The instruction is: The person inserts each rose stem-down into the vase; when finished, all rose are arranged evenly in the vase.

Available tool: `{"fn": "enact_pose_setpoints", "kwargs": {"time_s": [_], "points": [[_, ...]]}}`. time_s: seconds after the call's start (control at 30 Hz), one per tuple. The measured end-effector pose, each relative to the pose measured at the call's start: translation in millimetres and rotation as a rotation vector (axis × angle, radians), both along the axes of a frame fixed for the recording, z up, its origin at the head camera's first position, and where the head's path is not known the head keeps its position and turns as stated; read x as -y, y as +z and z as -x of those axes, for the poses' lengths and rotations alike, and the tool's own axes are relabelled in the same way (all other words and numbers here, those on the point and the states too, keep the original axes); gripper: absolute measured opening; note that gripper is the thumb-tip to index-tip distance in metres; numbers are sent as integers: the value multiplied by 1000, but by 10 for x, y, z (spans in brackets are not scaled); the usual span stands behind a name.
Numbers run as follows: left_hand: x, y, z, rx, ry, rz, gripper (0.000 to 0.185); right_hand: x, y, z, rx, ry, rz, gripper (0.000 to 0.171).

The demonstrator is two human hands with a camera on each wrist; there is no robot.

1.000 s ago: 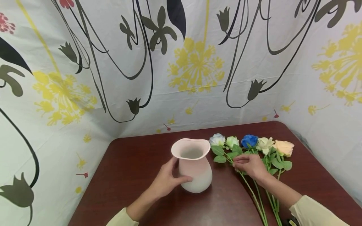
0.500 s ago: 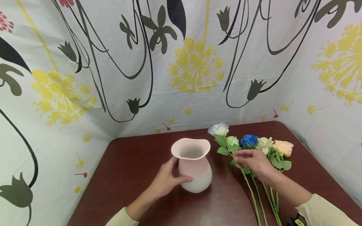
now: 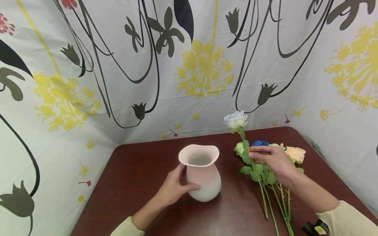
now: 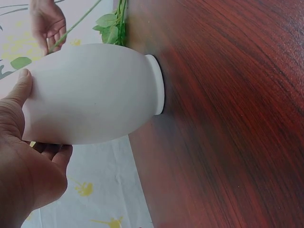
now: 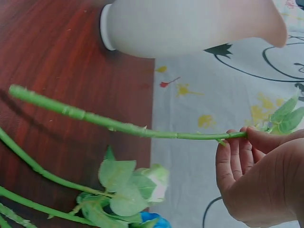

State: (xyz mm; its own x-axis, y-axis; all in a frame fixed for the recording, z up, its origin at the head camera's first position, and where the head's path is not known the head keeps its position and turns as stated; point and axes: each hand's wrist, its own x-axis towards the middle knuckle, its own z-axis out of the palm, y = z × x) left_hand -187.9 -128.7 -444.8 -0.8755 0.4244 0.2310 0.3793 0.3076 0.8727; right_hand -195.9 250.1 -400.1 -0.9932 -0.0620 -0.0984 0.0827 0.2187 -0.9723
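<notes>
A pink-and-white vase (image 3: 203, 183) with a wavy rim stands upright on the table. My left hand (image 3: 172, 187) grips its side, thumb across the front; the left wrist view shows the fingers around the vase (image 4: 95, 95). To the right, my right hand (image 3: 273, 160) pinches the green stem (image 5: 166, 135) of a pale bluish-white rose (image 3: 236, 120). That rose is raised above the table, its stem's lower end free in the right wrist view. Beneath it lie a pale green rose (image 3: 239, 149), a blue rose (image 3: 260, 143) and a peach rose (image 3: 296, 154); a cream rose is partly hidden by my hand.
The dark red wooden table (image 3: 141, 177) meets a white patterned cloth (image 3: 189, 114) at its back and sides. Loose stems (image 3: 283, 206) reach toward the table's front right. A small black-and-yellow object (image 3: 320, 227) shows by the right sleeve.
My right hand has lifted the bluish-white rose off the table, moving up and slightly right; the flower now points more upright. My left hand and the vase have stayed in place.
</notes>
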Motion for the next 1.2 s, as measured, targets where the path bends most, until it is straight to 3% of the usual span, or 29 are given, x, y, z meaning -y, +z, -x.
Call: {"fn": "enact_pose_setpoints", "kwargs": {"time_s": [0.13, 0.33, 0.67, 0.8, 0.93, 1.2], "points": [[1, 0, 1, -1, -5, -1, 88, -23, 99, -27, -19, -17, 86, 33], [8, 3, -3, -6, -2, 6, 89, -33, 242, -70, -44, -37, 118, 17], [10, -3, -3, -23, -9, 17, 90, -38, 478, -98, -182, 24, 444, 12], [14, -5, -7, -31, -6, 19, 90, -48, 585, -112, -221, 35, 528, 13], [18, 1, -13, -24, 3, 22, 90, -58, 701, -121, -261, 52, 599, 17], [10, 2, -14, -28, 5, 22, 87, -64, 942, -136, -346, 55, 867, 24]]}}
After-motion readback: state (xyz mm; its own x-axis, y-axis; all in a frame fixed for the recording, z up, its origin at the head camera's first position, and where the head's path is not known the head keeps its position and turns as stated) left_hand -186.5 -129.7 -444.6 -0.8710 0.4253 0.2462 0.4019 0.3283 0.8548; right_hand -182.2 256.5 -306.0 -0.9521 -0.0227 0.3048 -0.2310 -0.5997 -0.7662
